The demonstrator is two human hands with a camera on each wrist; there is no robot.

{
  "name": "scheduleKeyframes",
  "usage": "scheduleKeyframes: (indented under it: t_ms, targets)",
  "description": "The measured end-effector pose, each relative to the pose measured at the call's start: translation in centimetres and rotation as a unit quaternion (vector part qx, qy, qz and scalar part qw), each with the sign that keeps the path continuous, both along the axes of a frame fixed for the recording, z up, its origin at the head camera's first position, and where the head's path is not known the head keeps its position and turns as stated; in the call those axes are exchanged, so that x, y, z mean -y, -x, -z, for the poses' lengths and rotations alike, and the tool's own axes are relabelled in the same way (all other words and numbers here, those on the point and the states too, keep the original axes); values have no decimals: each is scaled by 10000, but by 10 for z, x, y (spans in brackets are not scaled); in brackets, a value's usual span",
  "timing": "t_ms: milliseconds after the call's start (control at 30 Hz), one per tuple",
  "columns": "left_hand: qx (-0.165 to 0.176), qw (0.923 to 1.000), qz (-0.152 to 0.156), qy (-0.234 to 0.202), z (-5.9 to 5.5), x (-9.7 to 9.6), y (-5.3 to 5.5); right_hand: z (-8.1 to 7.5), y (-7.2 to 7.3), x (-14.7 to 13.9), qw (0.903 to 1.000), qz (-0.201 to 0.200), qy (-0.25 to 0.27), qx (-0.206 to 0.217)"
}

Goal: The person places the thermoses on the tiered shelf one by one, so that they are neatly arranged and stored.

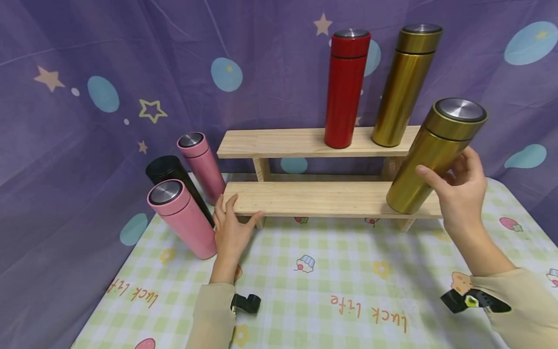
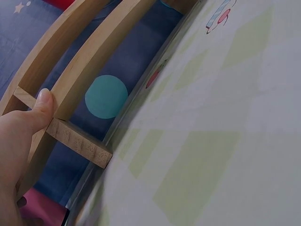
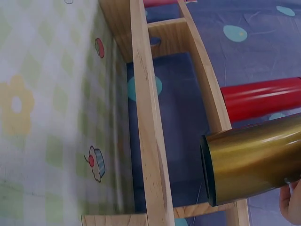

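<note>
Head view shows your right fingers (image 1: pixel 472 162) gripping one gold bottle (image 1: pixel 429 155), two bottles (image 1: pixel 347 92) shelved beyond them, three others (image 1: pixel 192 225) seemingly left beside your spread left fingers (image 1: pixel 230 204).

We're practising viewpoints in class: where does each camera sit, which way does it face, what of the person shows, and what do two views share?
Head: worn on the head, facing forward and down at the wooden rack; left hand, right hand and sleeves show.
Left wrist: on that wrist, facing the rack and tablecloth; part of the left hand shows.
Right wrist: on that wrist, facing the rack; only a little of the right hand shows.
Head and right wrist share: the red bottle and held gold bottle.
</note>
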State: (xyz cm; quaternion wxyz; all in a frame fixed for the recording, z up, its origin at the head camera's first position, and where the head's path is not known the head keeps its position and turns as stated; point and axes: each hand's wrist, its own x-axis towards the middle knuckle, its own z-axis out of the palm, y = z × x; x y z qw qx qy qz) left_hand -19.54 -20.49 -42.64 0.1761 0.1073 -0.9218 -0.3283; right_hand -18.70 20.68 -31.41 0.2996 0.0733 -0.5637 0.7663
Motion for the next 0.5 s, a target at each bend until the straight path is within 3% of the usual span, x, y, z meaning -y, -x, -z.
scheduleKeyframes:
  t_ms: [500]
  targets:
    - [-3,10000,-13,-65,0,-1,0,-2,7,29,9990,-60,-440,83]
